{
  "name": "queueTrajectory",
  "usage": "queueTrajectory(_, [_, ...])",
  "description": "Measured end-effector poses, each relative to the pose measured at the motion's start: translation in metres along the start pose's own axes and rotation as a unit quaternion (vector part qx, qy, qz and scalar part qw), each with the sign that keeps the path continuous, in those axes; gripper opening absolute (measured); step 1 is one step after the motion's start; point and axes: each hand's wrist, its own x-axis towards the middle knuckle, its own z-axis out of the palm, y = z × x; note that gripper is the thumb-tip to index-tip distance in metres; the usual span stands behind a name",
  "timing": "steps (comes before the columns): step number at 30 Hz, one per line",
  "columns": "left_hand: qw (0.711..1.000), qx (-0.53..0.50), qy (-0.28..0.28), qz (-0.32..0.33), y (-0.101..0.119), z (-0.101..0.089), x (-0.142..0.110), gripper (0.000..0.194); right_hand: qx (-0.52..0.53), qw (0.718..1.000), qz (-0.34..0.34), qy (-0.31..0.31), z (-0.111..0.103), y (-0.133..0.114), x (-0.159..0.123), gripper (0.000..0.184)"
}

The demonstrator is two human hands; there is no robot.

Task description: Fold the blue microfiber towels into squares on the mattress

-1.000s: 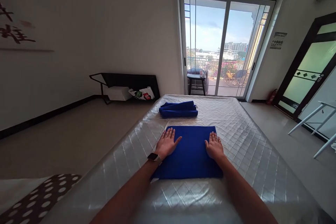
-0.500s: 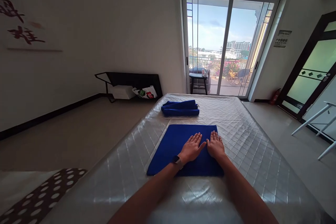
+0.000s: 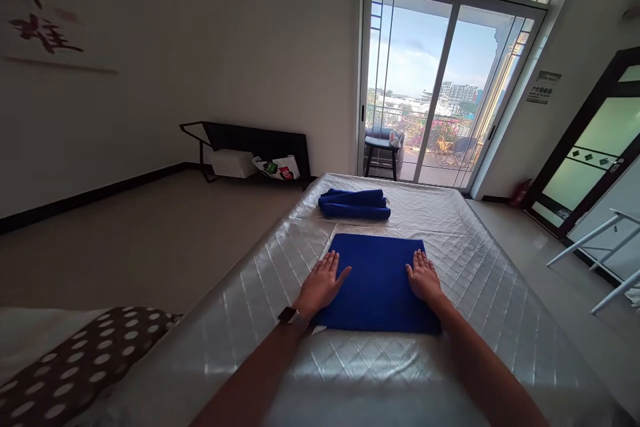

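A blue cloth (image 3: 377, 287), folded into a flat rectangle, lies on the quilted, plastic-looking mattress (image 3: 480, 307). Flat on its left edge rests my left hand (image 3: 320, 283), fingers stretched out and thumb spread towards the middle; a watch is on that wrist. My right hand (image 3: 424, 277) lies open along the right edge, fingers pointing away from me. Neither hand grips anything. Beyond the cloth, a loosely folded pile of blue cloth (image 3: 354, 204) sits near the far end of the mattress. A small white tag peeks out at the near left corner of the flat cloth.
Brown polka-dot fabric (image 3: 85, 353) lies at the lower left. A black rack (image 3: 260, 140) with a white box (image 3: 233, 163) and a printed bag stands by the wall. Sliding glass doors (image 3: 445, 80) are ahead; white table legs (image 3: 595, 240) stand at right.
My left hand has slid left across the cloth to its left edge, while my right hand stays near the right edge. The hands are now farther apart. The view has tilted slightly.
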Motion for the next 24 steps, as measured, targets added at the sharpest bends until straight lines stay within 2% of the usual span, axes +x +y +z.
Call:
queueTrajectory(6, [1.000, -0.017, 0.004, 0.004, 0.004, 0.000, 0.002, 0.081, -0.018, 1.000, -0.005, -0.001, -0.006, 0.005, -0.016, 0.064])
queueTrajectory(13, [1.000, -0.017, -0.004, 0.013, 0.006, -0.002, 0.003, 0.084, -0.023, 1.000, -0.019, 0.001, 0.004, 0.009, -0.054, 0.063])
queueTrajectory(19, [1.000, -0.002, 0.009, 0.012, 0.002, -0.010, 0.003, 0.085, 0.005, 1.000, -0.016, 0.022, 0.006, 0.006, -0.061, 0.064])
queueTrajectory(22, [0.999, 0.018, 0.010, 0.033, 0.019, -0.016, 0.005, 0.085, 0.020, 0.999, -0.018, 0.026, 0.008, 0.007, -0.059, 0.064])
queueTrajectory(24, [0.997, 0.009, 0.007, 0.071, 0.047, -0.018, 0.005, 0.081, 0.026, 0.999, -0.018, 0.027, 0.009, 0.007, -0.059, 0.064])
